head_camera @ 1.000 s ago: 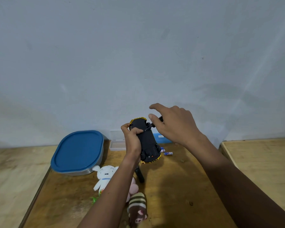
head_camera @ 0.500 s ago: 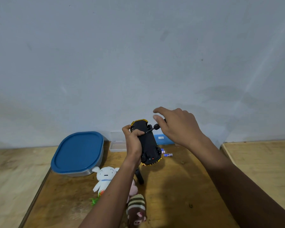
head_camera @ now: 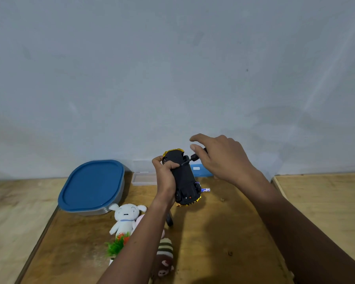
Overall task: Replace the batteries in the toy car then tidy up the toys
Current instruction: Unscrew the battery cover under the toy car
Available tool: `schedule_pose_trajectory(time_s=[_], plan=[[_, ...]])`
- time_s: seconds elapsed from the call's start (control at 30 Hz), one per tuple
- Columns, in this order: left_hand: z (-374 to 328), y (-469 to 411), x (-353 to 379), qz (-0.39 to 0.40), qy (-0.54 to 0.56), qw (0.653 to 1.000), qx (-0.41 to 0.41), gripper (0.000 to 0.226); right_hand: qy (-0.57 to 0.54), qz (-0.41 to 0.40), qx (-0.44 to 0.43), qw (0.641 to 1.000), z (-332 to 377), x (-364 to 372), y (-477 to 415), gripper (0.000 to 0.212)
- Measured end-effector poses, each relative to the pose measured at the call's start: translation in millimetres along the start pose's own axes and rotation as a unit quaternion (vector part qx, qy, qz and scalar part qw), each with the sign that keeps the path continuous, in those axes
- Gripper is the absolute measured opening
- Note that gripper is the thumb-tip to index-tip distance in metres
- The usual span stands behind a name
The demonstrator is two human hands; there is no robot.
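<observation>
A toy car [head_camera: 184, 179], yellow-bodied with its black underside turned up, is held above the wooden table by my left hand [head_camera: 166, 174], which grips its left side. My right hand [head_camera: 221, 158] pinches a small black screwdriver [head_camera: 192, 158] whose tip touches the car's underside near the front. A blue-and-white battery [head_camera: 205, 190] lies on the table just right of the car. Several soft toys lie below my left forearm: a white plush dog [head_camera: 124, 219], a striped brown plush [head_camera: 165, 257] and a green tuft toy [head_camera: 118, 243].
A grey container with a blue lid [head_camera: 92, 185] stands at the back left. A clear plastic box [head_camera: 143, 178] and a blue box [head_camera: 199, 171] sit against the wall. A small black object [head_camera: 169, 219] lies under my left wrist. The table [head_camera: 223, 232] meets lighter boards on both sides.
My right hand's fingers have shifted around the screwdriver handle while the tip stays on the car's underside. The left hand and car have stayed nearly still.
</observation>
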State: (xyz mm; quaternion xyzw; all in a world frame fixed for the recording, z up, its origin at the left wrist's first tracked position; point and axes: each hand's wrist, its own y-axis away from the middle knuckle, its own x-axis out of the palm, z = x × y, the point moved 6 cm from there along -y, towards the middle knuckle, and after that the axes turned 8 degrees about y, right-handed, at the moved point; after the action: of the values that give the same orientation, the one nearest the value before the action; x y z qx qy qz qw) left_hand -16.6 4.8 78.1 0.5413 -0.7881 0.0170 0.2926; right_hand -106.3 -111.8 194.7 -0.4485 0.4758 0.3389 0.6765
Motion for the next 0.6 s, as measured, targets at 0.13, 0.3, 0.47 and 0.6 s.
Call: schedule_pose_trajectory(time_s=[0.13,0.3,0.47,0.6], plan=[[2,3,6,-0.003,0.006,1.000,0.001,0.033,-0.066,0.007,-0.031,0.997,-2,-3,3,0.043],[8,4,13,-0.018,0.016,1.000,-0.005,0.031,-0.127,0.022,-0.068,0.989,-12,-4,7,0.053],[18,5,19,-0.013,0.027,0.999,-0.012,0.030,-0.096,0.044,-0.078,0.991,-27,1,10,0.044],[26,9,23,-0.012,0.027,0.999,-0.027,0.024,-0.047,0.073,-0.074,0.993,-45,8,13,0.030]])
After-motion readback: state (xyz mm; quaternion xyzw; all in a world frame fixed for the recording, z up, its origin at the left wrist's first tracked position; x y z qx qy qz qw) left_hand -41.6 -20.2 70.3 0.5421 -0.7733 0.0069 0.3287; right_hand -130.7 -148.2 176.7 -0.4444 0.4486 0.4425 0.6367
